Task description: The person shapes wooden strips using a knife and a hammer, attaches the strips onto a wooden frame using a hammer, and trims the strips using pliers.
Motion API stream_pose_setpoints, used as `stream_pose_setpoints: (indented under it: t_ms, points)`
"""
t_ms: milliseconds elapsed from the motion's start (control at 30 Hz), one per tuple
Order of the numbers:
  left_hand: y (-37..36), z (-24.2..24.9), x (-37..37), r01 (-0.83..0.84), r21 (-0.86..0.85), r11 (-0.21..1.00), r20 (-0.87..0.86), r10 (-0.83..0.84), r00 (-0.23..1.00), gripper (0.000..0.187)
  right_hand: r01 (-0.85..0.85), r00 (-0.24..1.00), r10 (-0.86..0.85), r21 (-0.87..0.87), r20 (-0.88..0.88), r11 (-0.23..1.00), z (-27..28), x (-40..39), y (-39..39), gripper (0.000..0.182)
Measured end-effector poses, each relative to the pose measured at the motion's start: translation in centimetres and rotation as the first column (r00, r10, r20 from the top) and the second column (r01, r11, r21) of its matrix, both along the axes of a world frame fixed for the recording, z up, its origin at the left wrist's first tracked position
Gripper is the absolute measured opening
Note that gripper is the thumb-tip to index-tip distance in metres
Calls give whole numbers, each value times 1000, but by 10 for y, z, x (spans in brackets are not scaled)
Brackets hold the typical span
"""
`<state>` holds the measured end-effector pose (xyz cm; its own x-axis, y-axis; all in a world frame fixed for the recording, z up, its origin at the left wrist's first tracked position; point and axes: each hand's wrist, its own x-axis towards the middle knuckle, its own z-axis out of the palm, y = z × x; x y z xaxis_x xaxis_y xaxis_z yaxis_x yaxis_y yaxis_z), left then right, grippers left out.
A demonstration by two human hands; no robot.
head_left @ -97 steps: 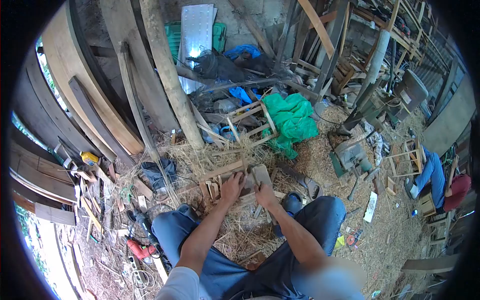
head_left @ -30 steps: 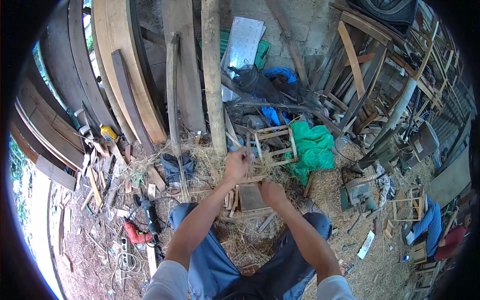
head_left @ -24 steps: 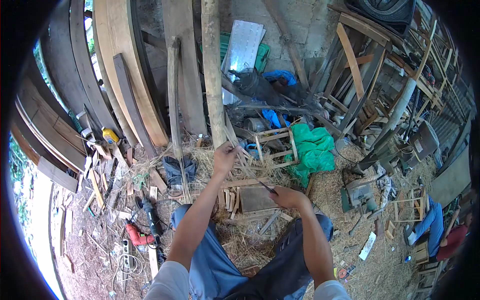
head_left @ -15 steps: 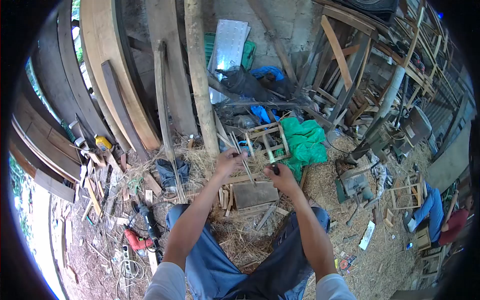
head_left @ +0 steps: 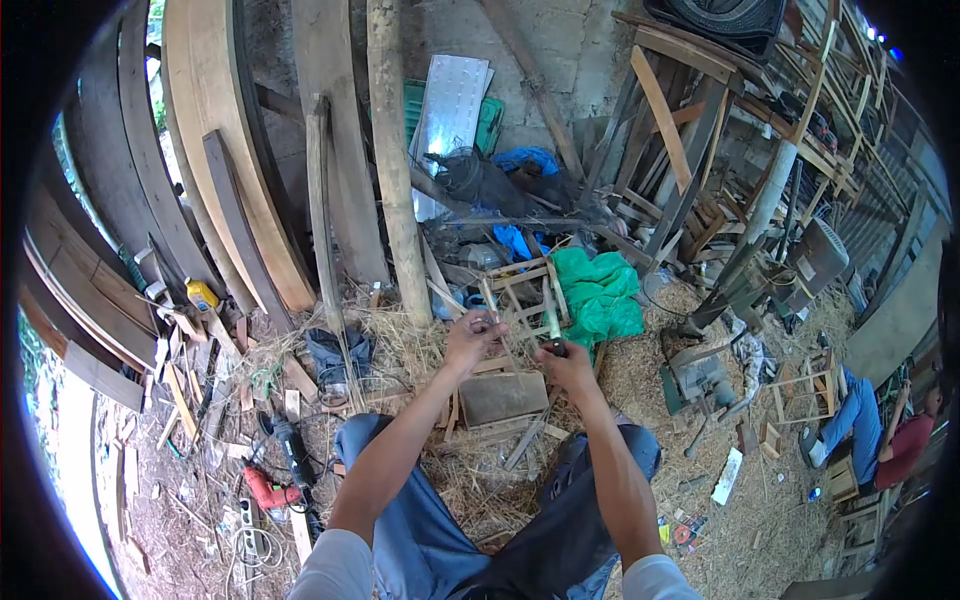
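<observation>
My left hand (head_left: 473,340) is raised in front of me, its fingers closed on thin wooden strips (head_left: 491,300) that are narrow and partly blurred. To its right, my right hand (head_left: 568,370) grips the dark handle of a knife (head_left: 552,315), whose pale blade points up and away from me. Just below both hands, between my knees, lies a grey-brown wooden block (head_left: 505,398). A small wooden frame (head_left: 555,284) stands on the floor beyond the hands, partly behind the blade.
Green plastic sheeting (head_left: 595,292) lies beyond my right hand. A red power tool (head_left: 268,490) and a dark grinder (head_left: 293,450) rest on the left floor. Tall boards (head_left: 215,130) lean at the left. A machine (head_left: 700,375) and a seated person (head_left: 880,440) are at the right.
The strips in my left hand have shifted and show less beneath the fingers. My right hand has moved slightly lower, knife still in it. The whole view has shifted a little.
</observation>
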<state>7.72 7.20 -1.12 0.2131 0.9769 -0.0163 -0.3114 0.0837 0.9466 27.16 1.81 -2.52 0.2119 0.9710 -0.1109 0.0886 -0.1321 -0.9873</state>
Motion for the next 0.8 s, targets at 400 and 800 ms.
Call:
stream_pose_setpoints:
  t_ms: [400,800]
  points:
    - [-4,12,-11,148,-74,986,99,-141,985,20,235,739,-263,128,621,964,-12,39,-13,18]
    - [-10,20,-16,156,-112,981,58,-150,987,19,208,532,-72,-48,844,977,0,34,-27,26]
